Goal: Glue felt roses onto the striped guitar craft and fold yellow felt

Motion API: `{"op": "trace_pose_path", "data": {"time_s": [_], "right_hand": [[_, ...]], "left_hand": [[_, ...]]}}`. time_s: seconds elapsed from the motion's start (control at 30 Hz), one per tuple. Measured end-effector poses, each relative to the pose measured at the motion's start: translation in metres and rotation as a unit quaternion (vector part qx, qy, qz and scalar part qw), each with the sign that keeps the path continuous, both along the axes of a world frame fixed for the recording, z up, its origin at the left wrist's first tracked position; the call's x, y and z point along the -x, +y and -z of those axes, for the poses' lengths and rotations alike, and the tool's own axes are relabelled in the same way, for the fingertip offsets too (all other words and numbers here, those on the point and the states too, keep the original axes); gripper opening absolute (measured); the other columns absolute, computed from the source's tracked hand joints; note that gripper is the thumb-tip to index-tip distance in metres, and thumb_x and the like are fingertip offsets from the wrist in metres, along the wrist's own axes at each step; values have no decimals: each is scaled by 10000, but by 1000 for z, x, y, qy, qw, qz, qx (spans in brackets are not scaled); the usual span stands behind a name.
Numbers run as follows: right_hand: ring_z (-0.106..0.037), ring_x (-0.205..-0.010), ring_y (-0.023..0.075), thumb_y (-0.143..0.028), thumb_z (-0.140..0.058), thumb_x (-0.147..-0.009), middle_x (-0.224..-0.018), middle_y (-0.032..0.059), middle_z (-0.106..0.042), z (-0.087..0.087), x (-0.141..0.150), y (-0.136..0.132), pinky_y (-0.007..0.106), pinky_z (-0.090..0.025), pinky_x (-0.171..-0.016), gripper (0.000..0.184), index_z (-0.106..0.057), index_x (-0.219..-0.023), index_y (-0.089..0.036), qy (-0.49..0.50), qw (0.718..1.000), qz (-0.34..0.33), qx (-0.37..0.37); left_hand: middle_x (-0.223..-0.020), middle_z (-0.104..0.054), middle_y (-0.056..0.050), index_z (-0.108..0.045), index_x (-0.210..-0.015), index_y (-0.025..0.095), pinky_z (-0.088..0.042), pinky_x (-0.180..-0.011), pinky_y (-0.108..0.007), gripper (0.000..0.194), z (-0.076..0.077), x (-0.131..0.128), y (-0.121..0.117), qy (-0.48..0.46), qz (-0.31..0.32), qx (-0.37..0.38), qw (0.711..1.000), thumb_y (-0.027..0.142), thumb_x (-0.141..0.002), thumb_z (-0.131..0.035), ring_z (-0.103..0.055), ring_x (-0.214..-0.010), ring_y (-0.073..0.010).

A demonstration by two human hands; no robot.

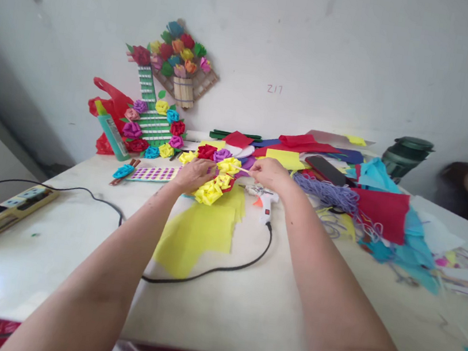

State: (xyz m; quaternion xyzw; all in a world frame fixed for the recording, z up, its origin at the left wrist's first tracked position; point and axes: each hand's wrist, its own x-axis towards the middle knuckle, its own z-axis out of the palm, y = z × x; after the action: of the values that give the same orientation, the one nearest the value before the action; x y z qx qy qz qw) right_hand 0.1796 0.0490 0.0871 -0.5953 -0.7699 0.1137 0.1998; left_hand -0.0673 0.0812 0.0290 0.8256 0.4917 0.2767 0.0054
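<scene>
Pinched in the right hand point(271, 174), a thin pale stick point(242, 170) points toward nine o'clock, at the yellow flowers point(209, 193); the left hand point(194, 174) touches their ten o'clock side, its exact hold unclear. A slip could dent petals. The glue gun point(267, 206) at three o'clock, if hot, could burn skin; its cord point(221, 268), snagged at six, could drag it.

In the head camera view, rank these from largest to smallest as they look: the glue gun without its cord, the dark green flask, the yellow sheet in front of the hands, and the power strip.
1. Yellow sheet
2. Power strip, cut off by the frame
3. Dark green flask
4. Glue gun
</scene>
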Motion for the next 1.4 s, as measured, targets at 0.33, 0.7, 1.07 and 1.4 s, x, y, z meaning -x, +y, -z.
{"op": "trace_pose_path", "data": {"time_s": [0.33,0.7,1.07,1.4], "right_hand": [[-611,-732,144,-274,-566,-770,-797,34,-696,-1,0,-2,230,-396,-637,169,-716,-812,-208,-1,1000,7,-9],[-613,-785,157,-295,-579,-768,-830,36,-698,1,1,2,243,-411,-663,154,-712,-787,-220,2,1000,14,-27],[-621,-863,198,-323,-565,-786,-920,36,-703,2,8,-4,273,-432,-692,186,-729,-842,-256,-36,997,28,-58],[-614,-926,220,-330,-539,-798,-1001,45,-694,3,13,-4,314,-444,-765,211,-725,-878,-272,-85,993,49,-64]], "left_hand": [[-984,-661,-80,-670,-1014,195,-408,-901,-368,357,-8,3,8,5,-82,-24,996,398,-820,-451,-556,-981,-246],[-1031,-625,-103,-645,-1057,200,-411,-873,-435,333,-5,7,17,17,-239,-112,965,284,-746,-559,-490,-1044,-309],[-1105,-611,-83,-582,-1139,210,-350,-947,-411,347,8,3,24,47,-71,-157,984,313,-815,-517,-483,-1056,-255],[-1100,-610,-102,-591,-1072,201,-344,-956,-413,273,13,-3,13,28,-42,-152,987,308,-870,-443,-517,-1052,-230]]}}
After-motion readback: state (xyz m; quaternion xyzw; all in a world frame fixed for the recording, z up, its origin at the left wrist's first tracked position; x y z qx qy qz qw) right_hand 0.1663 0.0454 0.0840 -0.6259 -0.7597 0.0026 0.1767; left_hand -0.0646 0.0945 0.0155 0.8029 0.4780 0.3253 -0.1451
